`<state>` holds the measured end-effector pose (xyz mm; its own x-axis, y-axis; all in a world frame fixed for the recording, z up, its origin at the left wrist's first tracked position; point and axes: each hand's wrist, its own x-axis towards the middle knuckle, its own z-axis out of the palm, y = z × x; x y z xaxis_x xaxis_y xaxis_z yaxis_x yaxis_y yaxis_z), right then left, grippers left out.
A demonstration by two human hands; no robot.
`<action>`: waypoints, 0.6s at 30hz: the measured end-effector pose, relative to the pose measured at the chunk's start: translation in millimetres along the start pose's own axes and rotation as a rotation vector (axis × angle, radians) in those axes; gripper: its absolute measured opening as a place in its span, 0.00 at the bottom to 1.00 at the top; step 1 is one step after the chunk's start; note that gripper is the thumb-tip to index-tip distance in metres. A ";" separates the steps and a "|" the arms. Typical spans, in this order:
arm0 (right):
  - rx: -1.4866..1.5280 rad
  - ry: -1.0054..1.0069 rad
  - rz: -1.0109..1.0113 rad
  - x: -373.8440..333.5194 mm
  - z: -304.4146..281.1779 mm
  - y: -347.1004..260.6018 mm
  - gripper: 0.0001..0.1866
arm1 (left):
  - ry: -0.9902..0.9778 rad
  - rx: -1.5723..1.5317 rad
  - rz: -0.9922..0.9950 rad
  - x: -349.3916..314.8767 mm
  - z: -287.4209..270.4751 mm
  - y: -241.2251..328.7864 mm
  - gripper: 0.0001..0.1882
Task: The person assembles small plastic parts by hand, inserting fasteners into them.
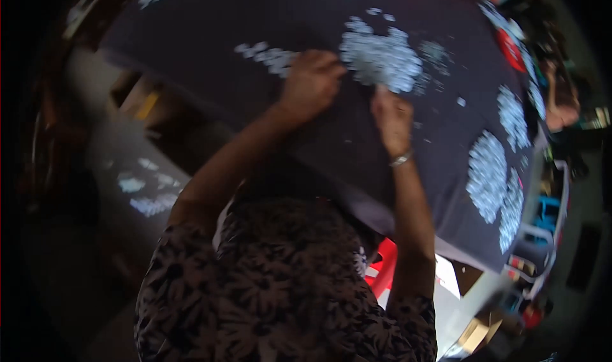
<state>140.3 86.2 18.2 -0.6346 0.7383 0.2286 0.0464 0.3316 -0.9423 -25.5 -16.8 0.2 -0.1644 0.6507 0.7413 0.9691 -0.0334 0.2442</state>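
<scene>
Fingers (328, 61) of the left hand (310, 86) curl together at upper centre, between a short trail of pale pieces (264, 56) and a large heap of pale pieces (382, 55); blur leaves me unable to tell whether they grip anything. Right-hand fingers bend closely together at the heap's lower edge, their hold equally unclear; that right hand (393, 116) sits below the heap, near centre. Dark cloth (185, 43) lies beneath, with another pale heap (488, 174) at right.

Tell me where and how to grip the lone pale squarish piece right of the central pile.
Pinch the lone pale squarish piece by opposite edges, probably from above with the right hand: it lies apart on the dark cloth, leaving its sides clear.
</scene>
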 end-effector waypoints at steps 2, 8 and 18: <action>0.078 -0.034 0.117 -1.8 3.2 0.8 0.24 | -0.040 0.001 0.026 -9.8 6.0 7.0 0.07; 0.177 -0.118 0.152 1.0 16.5 -3.1 0.24 | -0.109 0.065 -0.037 -16.1 -7.9 -3.3 0.10; 0.105 -0.124 0.019 2.0 22.2 0.7 0.23 | -0.173 0.333 -0.026 -12.2 -22.3 -68.8 0.07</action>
<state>121.9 74.9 12.5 -0.7252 0.6633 0.1846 -0.0174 0.2504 -0.9680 -94.3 -39.4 -11.7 -0.1842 0.7673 0.6142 0.9763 0.2153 0.0237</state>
